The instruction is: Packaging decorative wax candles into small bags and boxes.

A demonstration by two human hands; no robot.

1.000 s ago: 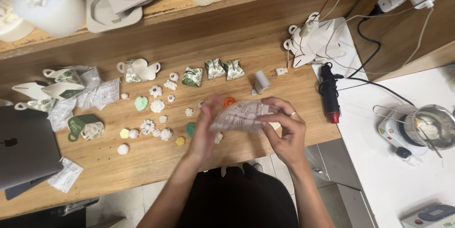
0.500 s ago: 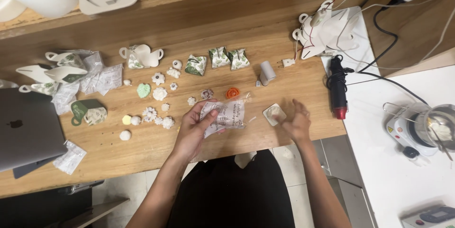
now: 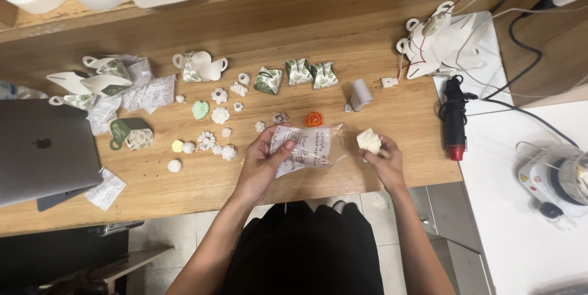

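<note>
Hands (image 3: 260, 166) over cluttered wooden desk (image 3: 343, 44)

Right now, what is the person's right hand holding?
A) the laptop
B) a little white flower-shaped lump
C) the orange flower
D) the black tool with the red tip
B: the right hand pinches a small white flower-shaped piece in its fingertips, while the orange flower lies on the wooden table and the left hand holds a clear printed packet.

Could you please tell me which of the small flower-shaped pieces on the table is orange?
The orange rose-shaped piece, just above the clear packet in the left hand; the others are white, green or yellow.
</note>
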